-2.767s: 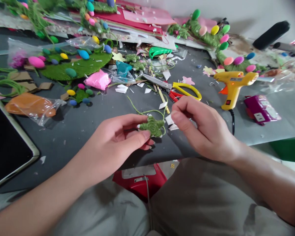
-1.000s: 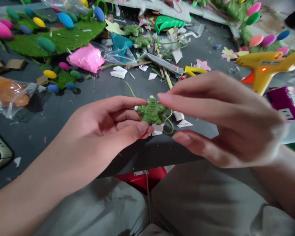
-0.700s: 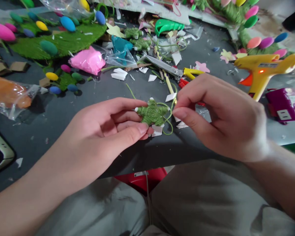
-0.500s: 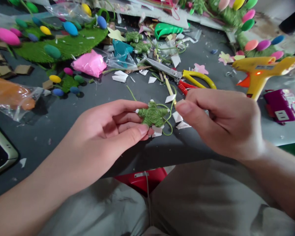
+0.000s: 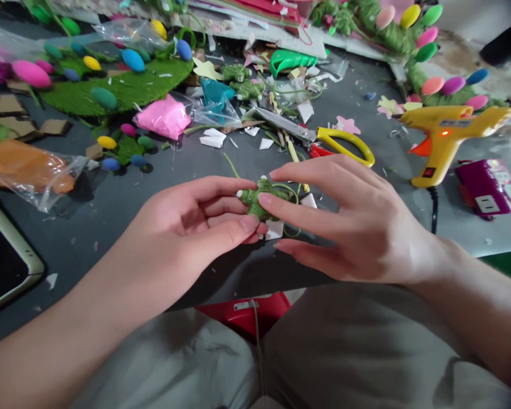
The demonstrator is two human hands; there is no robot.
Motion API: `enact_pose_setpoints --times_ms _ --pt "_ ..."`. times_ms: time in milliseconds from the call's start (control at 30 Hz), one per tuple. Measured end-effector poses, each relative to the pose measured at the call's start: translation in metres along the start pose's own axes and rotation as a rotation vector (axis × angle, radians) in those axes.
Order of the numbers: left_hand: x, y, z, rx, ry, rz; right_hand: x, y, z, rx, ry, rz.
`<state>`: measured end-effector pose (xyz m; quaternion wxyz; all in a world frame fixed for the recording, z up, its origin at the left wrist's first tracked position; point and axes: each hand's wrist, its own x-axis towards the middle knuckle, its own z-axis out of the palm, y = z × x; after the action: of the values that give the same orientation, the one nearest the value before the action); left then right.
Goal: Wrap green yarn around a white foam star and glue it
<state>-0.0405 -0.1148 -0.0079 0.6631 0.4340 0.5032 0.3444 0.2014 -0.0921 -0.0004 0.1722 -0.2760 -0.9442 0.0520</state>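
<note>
A small star wrapped in green yarn (image 5: 252, 200) with white tips is pinched between the thumb and fingers of my left hand (image 5: 183, 227), just above the table's front edge. My right hand (image 5: 357, 218) comes in from the right with its fingers spread. One of its fingertips lies over the star's face, and its thumb hangs lower, apart from the star. A loose green yarn strand (image 5: 297, 232) loops out on the star's right side, partly hidden by my right fingers. Another thin green end (image 5: 230, 165) sticks up behind the star.
Yellow-handled scissors (image 5: 344, 145) lie beyond my right hand. A yellow glue gun (image 5: 445, 136) with a lit orange light stands at right, near a purple box (image 5: 489, 184). White scraps (image 5: 213, 138), a pink clay packet (image 5: 164, 116), an orange packet (image 5: 29, 167) and a phone-like device (image 5: 8, 255) are around.
My right hand has opened from a closed pinch near the yarn and moved left onto the star. My left hand keeps its hold. The view has shifted slightly.
</note>
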Motion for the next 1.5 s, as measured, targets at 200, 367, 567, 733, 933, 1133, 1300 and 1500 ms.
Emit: enact_pose_setpoints --times_ms 200,367,567,733,933,1133,1300,1500 --pt "-0.001 -0.001 0.000 -0.071 -0.010 -0.007 -0.001 0.000 0.000 -0.013 -0.023 0.004" --pt "-0.002 -0.001 0.000 -0.061 -0.005 -0.004 -0.001 -0.001 0.000 -0.020 -0.030 0.003" --pt "-0.002 -0.001 0.000 -0.064 -0.008 -0.011 -0.001 0.000 0.000 -0.014 -0.024 -0.006" --pt "-0.002 0.000 0.000 -0.094 -0.017 -0.020 -0.001 0.001 0.003 -0.061 0.002 -0.043" --pt "-0.002 0.000 -0.002 -0.101 -0.029 -0.026 0.002 -0.003 0.002 0.041 0.078 -0.016" --pt "-0.003 -0.006 -0.003 -0.122 0.023 -0.039 0.006 -0.012 -0.005 0.485 0.204 0.164" --pt "0.001 0.001 0.001 -0.110 0.049 -0.068 0.008 -0.014 -0.005 0.604 0.327 0.374" --pt "0.010 0.019 0.015 -0.096 0.016 -0.033 0.010 -0.005 -0.010 0.296 0.526 0.562"
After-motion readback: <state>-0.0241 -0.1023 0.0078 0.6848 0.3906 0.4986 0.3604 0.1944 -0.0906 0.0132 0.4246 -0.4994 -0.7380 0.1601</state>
